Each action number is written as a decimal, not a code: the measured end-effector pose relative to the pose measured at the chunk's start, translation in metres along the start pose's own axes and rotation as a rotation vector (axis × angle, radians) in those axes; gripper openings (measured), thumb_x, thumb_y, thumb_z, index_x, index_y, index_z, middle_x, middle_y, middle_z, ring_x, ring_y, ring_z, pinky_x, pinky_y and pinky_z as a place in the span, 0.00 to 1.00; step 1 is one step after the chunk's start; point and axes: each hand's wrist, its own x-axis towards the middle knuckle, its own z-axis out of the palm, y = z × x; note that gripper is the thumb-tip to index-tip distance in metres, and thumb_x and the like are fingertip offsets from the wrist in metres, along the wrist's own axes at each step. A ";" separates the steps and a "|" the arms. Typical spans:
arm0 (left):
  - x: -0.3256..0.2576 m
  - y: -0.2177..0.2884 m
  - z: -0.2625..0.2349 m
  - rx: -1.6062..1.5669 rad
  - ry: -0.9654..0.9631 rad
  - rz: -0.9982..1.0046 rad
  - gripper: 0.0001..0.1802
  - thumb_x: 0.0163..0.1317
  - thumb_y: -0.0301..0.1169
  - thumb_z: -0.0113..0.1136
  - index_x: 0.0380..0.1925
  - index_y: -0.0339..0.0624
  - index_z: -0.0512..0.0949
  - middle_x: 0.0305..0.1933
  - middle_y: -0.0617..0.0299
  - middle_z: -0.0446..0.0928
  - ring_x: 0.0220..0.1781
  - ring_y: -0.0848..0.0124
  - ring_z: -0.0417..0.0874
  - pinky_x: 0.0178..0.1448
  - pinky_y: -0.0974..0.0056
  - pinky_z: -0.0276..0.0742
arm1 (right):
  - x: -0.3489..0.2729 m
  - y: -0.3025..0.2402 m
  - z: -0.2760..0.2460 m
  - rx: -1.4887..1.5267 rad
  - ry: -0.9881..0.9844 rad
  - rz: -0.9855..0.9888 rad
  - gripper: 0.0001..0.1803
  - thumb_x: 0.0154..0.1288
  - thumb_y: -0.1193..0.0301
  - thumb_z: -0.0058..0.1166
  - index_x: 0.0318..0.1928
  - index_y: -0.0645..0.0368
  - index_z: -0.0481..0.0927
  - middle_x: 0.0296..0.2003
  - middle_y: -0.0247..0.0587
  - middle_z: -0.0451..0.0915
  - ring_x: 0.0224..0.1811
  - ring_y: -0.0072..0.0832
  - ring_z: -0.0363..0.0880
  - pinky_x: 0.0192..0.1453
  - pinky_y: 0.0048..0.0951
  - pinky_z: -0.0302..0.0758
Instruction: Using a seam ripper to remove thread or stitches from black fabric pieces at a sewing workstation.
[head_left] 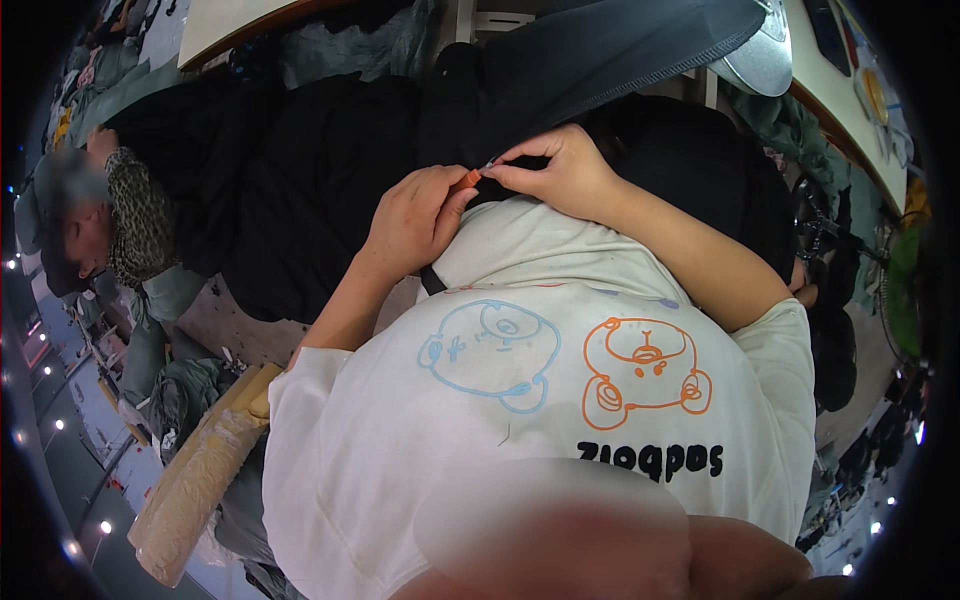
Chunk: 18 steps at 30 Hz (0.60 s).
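My left hand point(415, 218) is closed, with a small orange piece point(472, 179) pinched between thumb and fingertips. It is too small and covered to tell its kind. My right hand point(562, 175) pinches thumb and forefinger together right beside it, where a thin light-coloured bit shows between the two hands; what these fingers hold is hard to make out. Just above the fingertips, a dark grey cloth point(600, 65) with a stitched edge narrows down toward them from the upper right. Both hands meet over my lap, in front of my white T-shirt point(540, 400).
A rounded metal machine part point(755, 60) stands at the cloth's upper right end, beside a pale tabletop point(850, 90). Black cloth point(300, 180) is heaped to the left, near another person point(140, 215). A plastic-wrapped roll point(200, 480) lies lower left.
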 end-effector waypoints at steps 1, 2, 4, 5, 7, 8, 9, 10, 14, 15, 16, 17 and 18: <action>0.001 -0.001 0.001 0.003 0.009 0.016 0.11 0.69 0.28 0.67 0.47 0.34 0.80 0.41 0.51 0.85 0.39 0.55 0.87 0.44 0.58 0.83 | 0.000 0.000 0.000 -0.006 0.002 -0.004 0.11 0.64 0.68 0.71 0.42 0.62 0.92 0.35 0.45 0.91 0.36 0.26 0.90 0.45 0.25 0.83; 0.003 -0.001 0.001 0.022 0.021 0.035 0.11 0.69 0.29 0.66 0.47 0.34 0.80 0.40 0.52 0.85 0.39 0.55 0.87 0.43 0.58 0.83 | 0.000 0.000 -0.001 -0.011 0.005 -0.008 0.12 0.63 0.68 0.72 0.42 0.62 0.92 0.35 0.45 0.91 0.36 0.27 0.91 0.45 0.25 0.83; 0.006 -0.002 0.001 0.058 0.045 0.075 0.11 0.69 0.30 0.66 0.46 0.35 0.80 0.38 0.53 0.85 0.37 0.56 0.87 0.41 0.58 0.84 | 0.000 0.000 -0.001 -0.033 0.009 -0.028 0.12 0.63 0.67 0.72 0.42 0.62 0.92 0.35 0.46 0.91 0.36 0.29 0.91 0.45 0.26 0.84; 0.006 -0.002 0.001 0.062 0.053 0.084 0.11 0.69 0.30 0.66 0.46 0.36 0.80 0.38 0.53 0.85 0.37 0.56 0.87 0.41 0.58 0.84 | 0.000 0.000 -0.001 -0.048 0.012 -0.044 0.12 0.62 0.67 0.72 0.42 0.62 0.92 0.35 0.47 0.91 0.36 0.31 0.91 0.45 0.27 0.84; 0.007 -0.001 0.001 0.069 0.069 0.102 0.11 0.69 0.30 0.66 0.46 0.36 0.80 0.37 0.53 0.85 0.37 0.56 0.87 0.40 0.58 0.84 | -0.001 -0.001 -0.001 -0.077 0.010 -0.059 0.12 0.62 0.67 0.72 0.42 0.62 0.92 0.36 0.47 0.91 0.37 0.32 0.92 0.45 0.28 0.84; 0.009 0.001 0.000 0.074 0.058 0.102 0.11 0.69 0.30 0.66 0.45 0.36 0.80 0.37 0.53 0.85 0.36 0.56 0.87 0.40 0.58 0.84 | -0.001 -0.003 -0.003 -0.091 0.006 -0.058 0.12 0.62 0.68 0.71 0.42 0.62 0.92 0.36 0.48 0.91 0.37 0.33 0.92 0.45 0.28 0.84; 0.012 0.003 -0.002 0.078 0.047 0.101 0.10 0.69 0.30 0.66 0.45 0.36 0.80 0.37 0.53 0.85 0.36 0.56 0.87 0.39 0.58 0.84 | -0.001 -0.005 -0.004 -0.104 0.001 -0.058 0.12 0.61 0.68 0.71 0.42 0.61 0.92 0.36 0.48 0.91 0.37 0.34 0.92 0.45 0.28 0.84; 0.014 0.004 -0.005 0.083 0.035 0.104 0.10 0.69 0.30 0.66 0.45 0.36 0.80 0.37 0.53 0.85 0.36 0.56 0.87 0.39 0.58 0.83 | 0.000 -0.005 -0.004 -0.118 0.005 -0.077 0.11 0.61 0.68 0.71 0.42 0.61 0.92 0.36 0.48 0.91 0.37 0.35 0.92 0.45 0.29 0.84; 0.019 0.007 -0.009 0.092 0.024 0.120 0.10 0.69 0.29 0.65 0.45 0.35 0.80 0.37 0.53 0.85 0.36 0.56 0.87 0.40 0.58 0.83 | 0.001 -0.006 -0.005 -0.159 0.006 -0.119 0.11 0.61 0.69 0.70 0.42 0.61 0.91 0.36 0.50 0.90 0.37 0.37 0.91 0.45 0.30 0.84; 0.020 0.010 -0.011 0.092 0.015 0.116 0.10 0.69 0.29 0.65 0.46 0.35 0.80 0.38 0.52 0.85 0.37 0.54 0.87 0.41 0.57 0.84 | 0.001 -0.006 -0.006 -0.165 0.003 -0.121 0.11 0.61 0.69 0.69 0.42 0.61 0.91 0.36 0.50 0.90 0.37 0.38 0.91 0.45 0.30 0.84; 0.021 0.011 -0.012 0.093 0.005 0.113 0.11 0.69 0.29 0.66 0.46 0.34 0.80 0.39 0.51 0.85 0.38 0.53 0.87 0.42 0.57 0.84 | 0.000 -0.007 -0.006 -0.163 -0.001 -0.116 0.11 0.61 0.69 0.69 0.42 0.61 0.91 0.36 0.50 0.90 0.36 0.38 0.91 0.44 0.30 0.84; 0.021 0.012 -0.013 0.098 -0.002 0.107 0.11 0.69 0.29 0.66 0.46 0.34 0.80 0.38 0.51 0.85 0.38 0.53 0.87 0.41 0.56 0.84 | 0.000 -0.008 -0.006 -0.161 -0.005 -0.109 0.11 0.61 0.69 0.69 0.41 0.61 0.91 0.35 0.50 0.90 0.36 0.38 0.91 0.44 0.31 0.84; 0.021 0.012 -0.014 0.102 -0.010 0.102 0.10 0.69 0.29 0.65 0.46 0.34 0.80 0.38 0.51 0.85 0.37 0.53 0.87 0.41 0.56 0.83 | 0.000 -0.009 -0.006 -0.158 -0.009 -0.103 0.11 0.61 0.69 0.69 0.41 0.61 0.91 0.35 0.50 0.90 0.36 0.38 0.91 0.44 0.31 0.84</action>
